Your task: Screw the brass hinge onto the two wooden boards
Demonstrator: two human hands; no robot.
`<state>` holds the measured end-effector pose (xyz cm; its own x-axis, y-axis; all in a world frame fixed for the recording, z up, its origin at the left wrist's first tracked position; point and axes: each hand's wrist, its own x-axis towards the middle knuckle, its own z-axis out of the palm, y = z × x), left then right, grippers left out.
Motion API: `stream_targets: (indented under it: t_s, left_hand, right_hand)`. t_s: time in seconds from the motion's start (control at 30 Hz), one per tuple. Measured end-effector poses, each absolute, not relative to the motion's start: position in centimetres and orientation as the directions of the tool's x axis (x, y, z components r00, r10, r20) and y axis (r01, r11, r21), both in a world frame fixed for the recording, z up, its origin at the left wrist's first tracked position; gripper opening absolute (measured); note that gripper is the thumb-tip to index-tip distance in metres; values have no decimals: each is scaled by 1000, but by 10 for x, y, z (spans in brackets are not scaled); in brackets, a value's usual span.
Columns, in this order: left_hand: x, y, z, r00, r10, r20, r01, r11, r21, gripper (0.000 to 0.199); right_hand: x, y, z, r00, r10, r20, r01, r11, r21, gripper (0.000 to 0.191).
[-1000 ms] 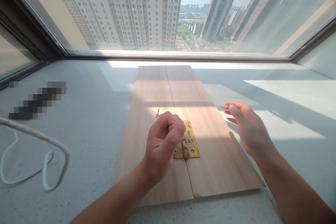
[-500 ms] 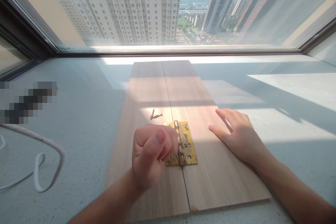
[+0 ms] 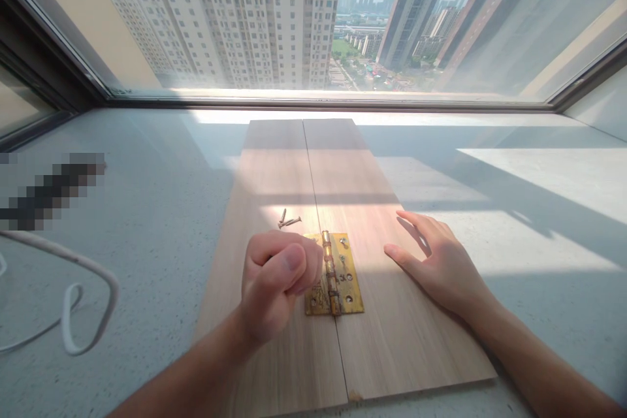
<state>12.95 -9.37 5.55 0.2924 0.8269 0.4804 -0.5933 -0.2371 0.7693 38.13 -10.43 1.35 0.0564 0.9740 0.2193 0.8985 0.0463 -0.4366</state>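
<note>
"Hinge [image 3: 334,274] at the centre of your clock, then, with the window [image 3: 313,104] at twelve. What does it lie on?"

"It lies flat across the seam between your left board [image 3: 255,189] and your right board [image 3: 392,333], its barrel running along the join. A row of holes or screw heads shows down the right leaf [image 3: 351,290], too small to tell which."

"And your left hand [image 3: 279,281]?"

"At nine o'clock, hiding part of the left leaf from view. Its fingers are curled tight into a fist, thumb laid over them. You cannot tell from here whether it holds anything or touches the brass."

"Your right hand [image 3: 438,264]?"

"At three, by the right board's outer edge. Its fingers and thumb are spread wide, tips pointing towards ten. Whether they press on the wood, you cannot tell."

"What else lies round you?"

"Loose screws [image 3: 292,222] sit close together on the left board at eleven, near the hinge. A white cable [image 3: 108,313] loops over the windowsill [image 3: 161,274] at nine, well apart from the boards. A dark, blurred-out object [image 3: 59,191] lies between nine and ten."
</note>
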Motion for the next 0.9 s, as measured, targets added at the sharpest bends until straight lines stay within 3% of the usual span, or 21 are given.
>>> stream_targets:
  t_s: [0.13,0.23,0.3,0.37,0.5,0.9]
  left_hand:
    - [127,-92,52,288,827,483,-591,-244,769,45]
    - [126,-91,50,276,838,471,-601,-232,765,46]
    - [126,-91,49,262,849,458,-614,-220,758,47]
    - [125,-91,49,250,859,447,-617,-214,757,48]
    - [125,-90,49,243,867,435,-605,-215,767,48]
    - [126,-87,51,257,883,393,-610,-167,774,50]
  right_hand:
    - [376,-108,23,94,963,254,930,6,-367,55]
    - [361,-118,36,146,940,308,878,20,-478,39]
    - [349,-126,43,0,980,201,767,129,-628,28]
    - [339,-134,46,-172,977,127,759,214,-615,25]
    - [329,-143,46,-276,957,94,811,284,-512,29]
    - [330,-151,43,-386,914,124,751,390,-533,49]
